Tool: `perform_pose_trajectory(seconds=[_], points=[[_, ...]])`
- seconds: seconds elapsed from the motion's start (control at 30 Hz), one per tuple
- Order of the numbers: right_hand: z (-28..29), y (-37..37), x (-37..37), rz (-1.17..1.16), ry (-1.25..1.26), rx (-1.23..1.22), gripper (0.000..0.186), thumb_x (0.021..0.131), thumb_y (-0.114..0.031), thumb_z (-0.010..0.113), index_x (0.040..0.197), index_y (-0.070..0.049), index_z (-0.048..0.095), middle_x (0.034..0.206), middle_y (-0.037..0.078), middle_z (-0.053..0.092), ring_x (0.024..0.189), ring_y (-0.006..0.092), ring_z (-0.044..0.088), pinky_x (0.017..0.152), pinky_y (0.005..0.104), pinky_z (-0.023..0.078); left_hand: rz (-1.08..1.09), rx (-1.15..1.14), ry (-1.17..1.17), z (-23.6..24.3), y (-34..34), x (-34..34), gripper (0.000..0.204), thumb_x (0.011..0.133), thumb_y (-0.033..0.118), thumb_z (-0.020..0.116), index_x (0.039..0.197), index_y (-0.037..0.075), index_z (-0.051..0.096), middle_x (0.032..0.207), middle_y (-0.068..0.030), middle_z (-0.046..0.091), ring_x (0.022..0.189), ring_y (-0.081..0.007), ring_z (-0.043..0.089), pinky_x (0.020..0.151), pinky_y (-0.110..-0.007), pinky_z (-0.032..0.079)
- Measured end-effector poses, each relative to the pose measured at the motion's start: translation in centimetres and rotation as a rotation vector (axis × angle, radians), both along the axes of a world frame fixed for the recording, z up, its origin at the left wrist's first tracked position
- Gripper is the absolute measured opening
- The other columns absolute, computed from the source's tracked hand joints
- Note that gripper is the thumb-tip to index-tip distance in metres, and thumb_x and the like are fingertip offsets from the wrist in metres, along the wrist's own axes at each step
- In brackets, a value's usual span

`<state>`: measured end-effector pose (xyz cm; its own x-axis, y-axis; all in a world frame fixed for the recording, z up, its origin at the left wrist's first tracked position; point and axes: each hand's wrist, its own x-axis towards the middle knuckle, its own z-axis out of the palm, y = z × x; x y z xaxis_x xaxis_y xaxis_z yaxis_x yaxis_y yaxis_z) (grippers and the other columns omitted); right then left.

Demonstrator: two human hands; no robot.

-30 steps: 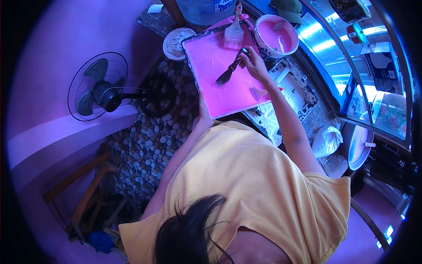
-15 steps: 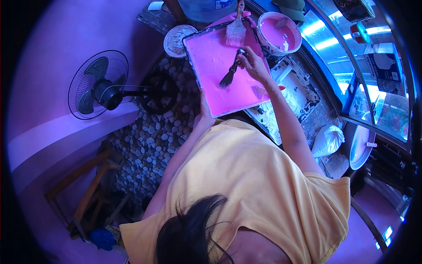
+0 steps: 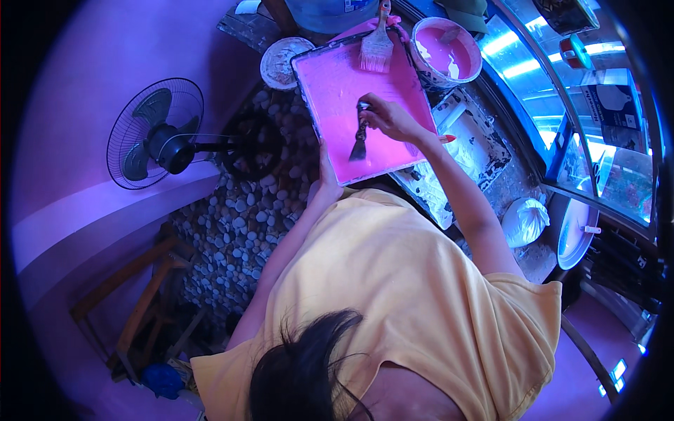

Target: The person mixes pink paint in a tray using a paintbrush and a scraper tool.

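Observation:
My right hand (image 3: pixel 386 116) grips the end of a dark, paint-smeared putty knife (image 3: pixel 359 144), its flared flat end pointing down at the pink paint. It is over the near part of a shallow paint tray (image 3: pixel 421 105) coated with pink paint. My left hand (image 3: pixel 326 168) holds the tray's left edge near the front corner; most of its fingers are hidden beneath. A wide paintbrush (image 3: pixel 377 49) with a wooden handle lies across the tray's far end. Just beyond the tray's far right side stands a bucket (image 3: pixel 477 70) of pink paint.
A second, white-smeared tray (image 3: pixel 484 147) is on the right, with a white bag (image 3: pixel 525 222) nearby. A round paint-crusted lid (image 3: pixel 282 64) sits left of the tray. The standing fan (image 3: pixel 156 133) is at left, above pebbles (image 3: pixel 242 210). A glass case (image 3: pixel 562 105) lines the right.
My right hand has moved left and nearer to me with the putty knife, which now stands more upright. The tool's flared end is closer to the tray's near edge. My left hand stays put.

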<state>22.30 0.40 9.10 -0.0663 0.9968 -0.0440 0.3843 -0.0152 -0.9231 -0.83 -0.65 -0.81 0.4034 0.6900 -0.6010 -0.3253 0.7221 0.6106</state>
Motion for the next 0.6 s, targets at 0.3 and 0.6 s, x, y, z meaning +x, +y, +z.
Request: perform_pose_trajectory(seconds=[0.3,0.6], points=[[4.3,-5.4,3.0,0.004,-0.229,0.133,0.029,0.092,-0.012,0.059,0.118,-0.005,0.05,0.092,0.014,0.067,0.079,0.0319,0.067,0.069,0.0374,0.05,0.018,-0.003,-0.006,0.0,0.0,0.1,0.053,0.085,0.046,0.051,0.124,0.01,0.05,0.113,-0.0102,0.059,0.105,-0.0242,0.059,0.088,-0.039,0.047],[4.2,-7.6,2.5,-0.313,-0.282,0.235,0.03,0.089,-0.005,0.059,0.118,-0.005,0.051,0.097,0.015,0.066,0.09,0.0309,0.068,0.074,0.0373,0.053,0.026,0.019,-0.023,0.5,0.6,1.3,0.051,0.083,0.043,0.053,0.122,0.01,0.052,0.111,-0.0106,0.06,0.103,-0.0247,0.06,0.087,-0.039,0.048]])
